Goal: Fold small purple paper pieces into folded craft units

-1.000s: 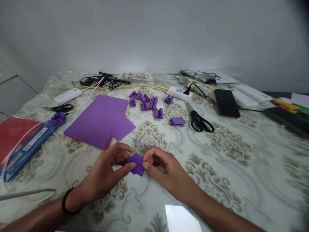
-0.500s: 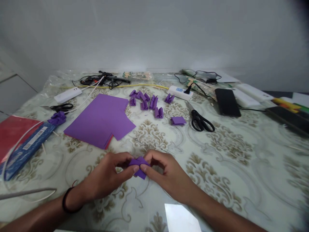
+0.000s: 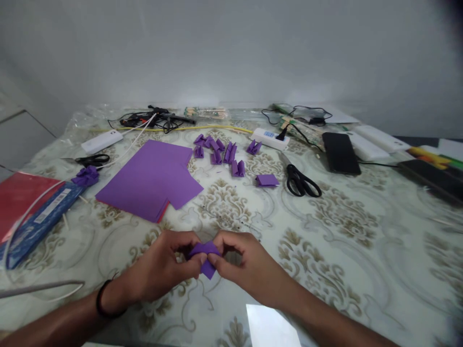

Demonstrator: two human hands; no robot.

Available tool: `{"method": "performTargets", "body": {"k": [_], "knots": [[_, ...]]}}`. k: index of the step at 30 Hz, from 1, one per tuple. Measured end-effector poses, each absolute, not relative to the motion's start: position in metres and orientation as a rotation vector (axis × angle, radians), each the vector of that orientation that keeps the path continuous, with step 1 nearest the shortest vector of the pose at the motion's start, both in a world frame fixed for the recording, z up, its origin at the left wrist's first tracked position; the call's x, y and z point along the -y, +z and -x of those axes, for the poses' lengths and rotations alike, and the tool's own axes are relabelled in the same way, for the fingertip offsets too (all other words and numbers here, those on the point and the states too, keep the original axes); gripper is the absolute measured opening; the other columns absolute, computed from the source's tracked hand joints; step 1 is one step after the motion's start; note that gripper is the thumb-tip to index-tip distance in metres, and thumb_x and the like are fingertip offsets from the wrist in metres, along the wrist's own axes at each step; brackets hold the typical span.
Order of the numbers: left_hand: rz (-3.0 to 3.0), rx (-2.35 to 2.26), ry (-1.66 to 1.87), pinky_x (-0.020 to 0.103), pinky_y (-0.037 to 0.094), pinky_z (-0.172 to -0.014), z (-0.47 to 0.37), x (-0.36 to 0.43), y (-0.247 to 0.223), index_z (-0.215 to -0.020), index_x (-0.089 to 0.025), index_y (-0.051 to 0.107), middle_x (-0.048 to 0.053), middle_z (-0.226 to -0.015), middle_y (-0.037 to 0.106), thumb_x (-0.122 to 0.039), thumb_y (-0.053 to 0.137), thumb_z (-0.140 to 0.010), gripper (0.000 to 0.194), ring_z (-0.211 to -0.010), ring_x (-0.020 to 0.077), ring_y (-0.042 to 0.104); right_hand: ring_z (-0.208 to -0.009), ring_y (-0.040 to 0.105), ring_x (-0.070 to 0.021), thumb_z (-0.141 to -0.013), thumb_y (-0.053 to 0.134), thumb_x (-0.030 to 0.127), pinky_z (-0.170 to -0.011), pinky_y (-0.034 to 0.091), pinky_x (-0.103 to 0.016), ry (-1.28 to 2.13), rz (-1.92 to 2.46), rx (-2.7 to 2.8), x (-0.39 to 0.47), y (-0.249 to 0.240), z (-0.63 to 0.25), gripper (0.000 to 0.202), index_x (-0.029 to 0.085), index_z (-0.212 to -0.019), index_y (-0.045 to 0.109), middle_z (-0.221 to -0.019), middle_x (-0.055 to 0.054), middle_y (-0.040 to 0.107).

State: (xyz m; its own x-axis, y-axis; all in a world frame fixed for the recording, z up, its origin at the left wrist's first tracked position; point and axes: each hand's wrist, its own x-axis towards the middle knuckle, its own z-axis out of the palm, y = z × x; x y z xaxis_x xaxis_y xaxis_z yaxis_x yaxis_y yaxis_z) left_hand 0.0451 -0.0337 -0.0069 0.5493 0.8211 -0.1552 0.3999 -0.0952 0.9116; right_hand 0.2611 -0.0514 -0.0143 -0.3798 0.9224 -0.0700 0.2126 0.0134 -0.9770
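Observation:
A small folded purple paper (image 3: 208,270) is pinched between both hands near the table's front. My left hand (image 3: 164,262) grips its left side, thumb on top, a dark band round the wrist. On its right side, my right hand (image 3: 248,262) holds it with thumb and fingers, and the two thumb tips almost meet. The paper's pointed lower end shows below the thumbs; fingers hide its sides. Beyond the hands lie several folded purple pieces (image 3: 238,168), a flat folded piece (image 3: 266,180) and a stack of purple sheets (image 3: 148,176).
Black-handled scissors (image 3: 303,182) lie right of the folded pieces, near a black phone (image 3: 341,153) and a white power strip (image 3: 270,138). Another pair of scissors (image 3: 92,160), a purple crumpled piece (image 3: 86,177) and a blue-and-red packet (image 3: 47,212) are at left. Cables (image 3: 152,119) line the back.
The small paper has turned a little and moved slightly down and left, its point now facing nearer to me. Both hands have shifted slightly with it, still pinching.

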Motion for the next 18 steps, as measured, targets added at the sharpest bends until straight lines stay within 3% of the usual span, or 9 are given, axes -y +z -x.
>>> {"method": "performTargets", "body": {"k": [6,13,18], "knots": [[-1.573,-0.971,0.538,0.025,0.052,-0.059,-0.0460,0.0340,-0.0001,-0.078,-0.021,0.072,0.000,-0.067,0.071,-0.036,0.066,-0.099,0.027,-0.063,0.0168,0.064,-0.063,0.050,-0.0135,-0.086,0.068,0.025,-0.059,0.040,-0.024,1.406,1.191,1.613,0.0505,-0.0144,-0.2638,0.017,0.020,-0.071,0.061,-0.065,0.003,0.058],[-1.508,-0.935,0.475,0.025,0.053,-0.060,-0.0439,0.0341,0.0001,-0.077,-0.019,0.074,0.004,-0.068,0.078,-0.040,0.070,-0.098,0.030,-0.063,0.0178,0.071,-0.064,0.048,-0.0139,-0.085,0.066,0.024,-0.061,0.038,-0.026,1.402,1.208,1.661,0.0516,-0.0155,-0.2615,0.018,0.020,-0.070,0.058,-0.065,0.004,0.056],[-1.350,-0.941,0.492,0.026,0.057,-0.059,-0.0469,0.0336,-0.0010,-0.074,-0.017,0.072,0.007,-0.065,0.079,-0.048,0.071,-0.097,0.039,-0.059,0.0186,0.073,-0.065,0.046,-0.0141,-0.091,0.066,0.029,-0.062,0.037,-0.027,1.411,1.168,1.606,0.0505,-0.0175,-0.2637,0.026,0.021,-0.070,0.052,-0.066,0.004,0.052]]}}
